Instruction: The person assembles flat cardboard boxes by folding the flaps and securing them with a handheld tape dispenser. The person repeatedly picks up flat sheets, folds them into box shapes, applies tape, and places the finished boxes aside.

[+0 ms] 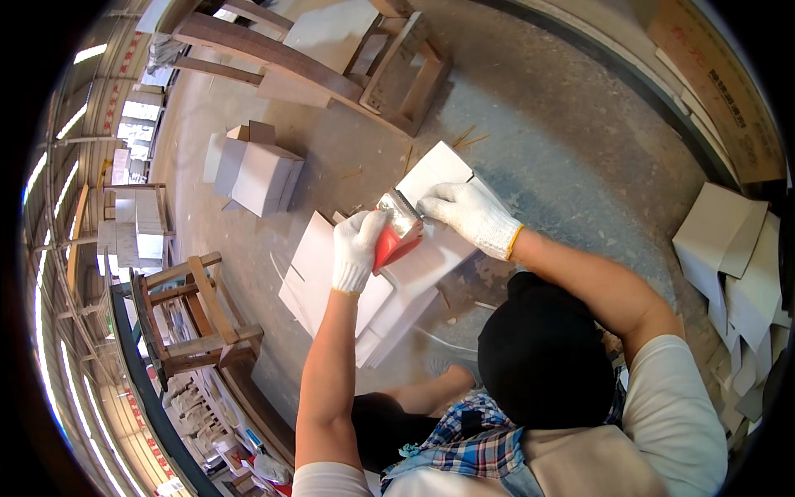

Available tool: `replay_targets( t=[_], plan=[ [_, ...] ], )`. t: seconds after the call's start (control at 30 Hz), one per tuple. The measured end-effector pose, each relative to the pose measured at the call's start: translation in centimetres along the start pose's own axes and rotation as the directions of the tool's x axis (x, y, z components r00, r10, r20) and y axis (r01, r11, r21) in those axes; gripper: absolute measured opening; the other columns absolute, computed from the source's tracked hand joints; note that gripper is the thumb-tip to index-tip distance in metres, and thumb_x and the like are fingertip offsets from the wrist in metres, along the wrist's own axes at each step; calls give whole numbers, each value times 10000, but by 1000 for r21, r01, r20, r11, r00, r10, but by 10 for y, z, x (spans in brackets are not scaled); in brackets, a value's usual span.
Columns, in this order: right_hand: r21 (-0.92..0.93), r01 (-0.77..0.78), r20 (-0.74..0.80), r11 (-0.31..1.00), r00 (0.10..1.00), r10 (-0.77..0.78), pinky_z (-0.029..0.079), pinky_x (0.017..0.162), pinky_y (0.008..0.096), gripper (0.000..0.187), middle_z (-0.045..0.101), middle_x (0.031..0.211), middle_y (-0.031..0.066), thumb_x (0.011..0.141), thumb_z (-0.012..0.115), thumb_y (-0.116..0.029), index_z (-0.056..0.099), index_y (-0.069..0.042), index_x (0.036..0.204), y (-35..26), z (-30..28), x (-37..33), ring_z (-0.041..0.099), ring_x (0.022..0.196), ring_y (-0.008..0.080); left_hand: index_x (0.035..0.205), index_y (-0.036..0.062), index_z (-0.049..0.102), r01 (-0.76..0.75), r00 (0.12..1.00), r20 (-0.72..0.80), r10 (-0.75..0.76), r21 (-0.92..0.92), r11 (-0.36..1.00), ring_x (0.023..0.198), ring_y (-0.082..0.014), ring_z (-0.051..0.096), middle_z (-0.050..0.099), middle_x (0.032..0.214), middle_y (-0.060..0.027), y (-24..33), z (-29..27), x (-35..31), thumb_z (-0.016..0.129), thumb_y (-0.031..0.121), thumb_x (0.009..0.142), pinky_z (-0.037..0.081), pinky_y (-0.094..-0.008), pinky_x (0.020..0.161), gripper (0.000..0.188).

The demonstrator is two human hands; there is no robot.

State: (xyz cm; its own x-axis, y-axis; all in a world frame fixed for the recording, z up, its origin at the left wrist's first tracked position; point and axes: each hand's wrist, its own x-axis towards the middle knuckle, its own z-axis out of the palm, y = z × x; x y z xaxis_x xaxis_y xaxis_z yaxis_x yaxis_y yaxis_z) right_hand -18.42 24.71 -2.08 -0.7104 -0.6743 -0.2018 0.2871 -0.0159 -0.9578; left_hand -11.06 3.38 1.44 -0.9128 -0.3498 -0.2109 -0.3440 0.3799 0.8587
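Observation:
My left hand (357,248), in a white knitted glove, is closed around a red tape dispenser (398,246) with a toothed metal edge. My right hand (470,217), gloved alike, has its fingers bent and pinched together beside the toothed edge. Whatever lies between those fingertips is too small to make out. Below both hands is a white cardboard box (426,263), with one white flap (441,168) reaching out beyond my right hand. More white cardboard (319,263) lies to the left, under and beside my left hand.
An upright white carton (263,180) with raised flaps stands on the floor to the far left. Wooden frames (199,319) stand at left, and a wooden bench (348,70) at the far side. Folded white cartons (729,248) are piled at right. Thin strips (469,139) litter the concrete.

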Motion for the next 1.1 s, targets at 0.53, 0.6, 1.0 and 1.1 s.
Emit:
replay_targets(
  t=[0.53, 0.6, 1.0, 1.1],
  plan=[
    [407, -228, 33, 885, 971, 235, 479, 589, 220, 249, 637, 836, -28, 970, 642, -352, 653, -106, 1006, 15, 15, 11, 575, 715, 42, 844, -52, 699, 9, 999, 33, -8, -21, 1000, 524, -88, 532, 644, 665, -53, 1, -1, 3, 655, 309, 939, 410, -257, 453, 376],
    [313, -169, -21, 935, 983, 184, 486, 597, 243, 255, 653, 841, -1, 961, 646, -340, 657, -86, 977, 12, 13, 10, 597, 717, 73, 864, -63, 705, -9, 999, 42, 8, 15, 1000, 546, -93, 545, 646, 671, -59, 1, 0, 4, 658, 331, 934, 425, -263, 477, 403],
    [-206, -28, -578, 978, 810, -99, 526, 750, 397, 268, 692, 822, 182, 862, 690, -308, 678, -42, 899, 8, -36, 5, 673, 775, 322, 932, -79, 734, 33, 950, 265, -167, 445, 895, 654, -169, 660, 697, 717, -155, 58, 6, 26, 695, 469, 862, 537, -325, 637, 554],
    [-295, -125, -624, 947, 776, -92, 513, 716, 408, 296, 687, 793, 164, 846, 714, -336, 665, -44, 868, 27, -56, 0, 657, 740, 314, 940, -68, 743, 11, 941, 281, -189, 531, 847, 663, -179, 678, 702, 722, -169, 66, 0, 15, 693, 518, 841, 549, -338, 649, 596]
  ],
)
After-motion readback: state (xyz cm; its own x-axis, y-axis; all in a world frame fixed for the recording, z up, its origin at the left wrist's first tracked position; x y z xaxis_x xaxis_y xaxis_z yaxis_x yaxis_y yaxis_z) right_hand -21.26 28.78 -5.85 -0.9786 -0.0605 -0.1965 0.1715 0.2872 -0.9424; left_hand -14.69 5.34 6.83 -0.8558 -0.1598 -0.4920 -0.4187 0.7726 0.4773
